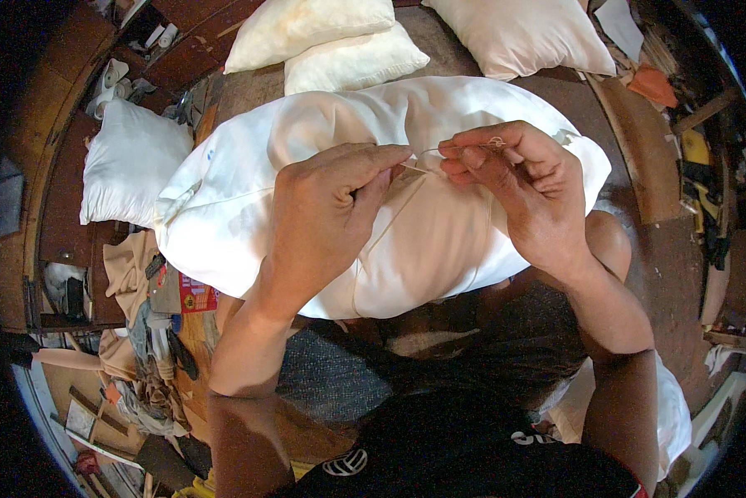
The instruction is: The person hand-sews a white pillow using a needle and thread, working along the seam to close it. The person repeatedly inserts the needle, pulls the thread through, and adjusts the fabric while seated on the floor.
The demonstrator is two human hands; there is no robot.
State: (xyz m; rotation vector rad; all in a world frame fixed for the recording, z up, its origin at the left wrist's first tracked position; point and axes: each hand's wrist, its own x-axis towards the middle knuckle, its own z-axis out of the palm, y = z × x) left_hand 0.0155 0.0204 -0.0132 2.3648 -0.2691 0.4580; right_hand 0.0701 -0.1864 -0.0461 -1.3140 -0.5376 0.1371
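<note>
A large white stuffed pillow (439, 108) lies across my lap with creased, plump fabric. Above it, my left hand (323, 207) is closed in a pinch with thumb and forefinger on a pale thread (390, 222), which trails down over the pillow's front. My right hand (522, 178) pinches a thin needle (433, 150), its tip pointing toward my left fingertips. A small tangle of thread shows by the right fingers. Both hands are raised close together, a short gap between their fingertips.
Two white pillows (315, 33) are stacked at the back, with another pillow (522, 37) to their right. A smaller white pillow (132, 158) leans at the left. Cloth and scraps (145, 365) pile up at lower left. Boards and tools (705, 174) line the right side.
</note>
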